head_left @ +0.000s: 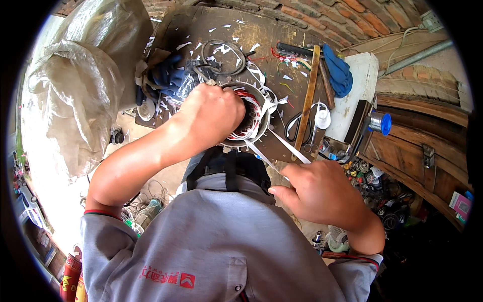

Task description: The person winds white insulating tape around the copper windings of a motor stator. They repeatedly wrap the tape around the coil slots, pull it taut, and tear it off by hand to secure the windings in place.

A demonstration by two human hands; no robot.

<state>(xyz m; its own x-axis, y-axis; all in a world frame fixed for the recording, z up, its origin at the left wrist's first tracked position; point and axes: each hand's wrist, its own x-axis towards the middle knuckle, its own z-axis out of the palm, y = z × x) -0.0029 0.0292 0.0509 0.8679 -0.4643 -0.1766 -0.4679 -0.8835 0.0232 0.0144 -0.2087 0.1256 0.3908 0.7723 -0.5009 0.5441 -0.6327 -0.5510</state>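
Observation:
A round motor stator [269,128] with a finned metal housing sits at the table's near edge, in front of my body. Red and white windings [255,106] line its inside. My left hand [216,111] is closed over the stator's left side, its fingertips hidden from sight. Two lengths of flat white tape [288,145] stretch from the stator's near right side to my right hand [318,192]. That hand is closed on the tape and holds it taut, low and to the right. More white strips stick out around the stator's rim.
Behind the stator lie a grey cable loop [242,55] and scattered white paper scraps. To the right are a wooden stick [308,95], scissors [311,143], a white tape roll [322,119] and a blue cloth [337,70]. Clear plastic sheeting [75,90] bulges at the left.

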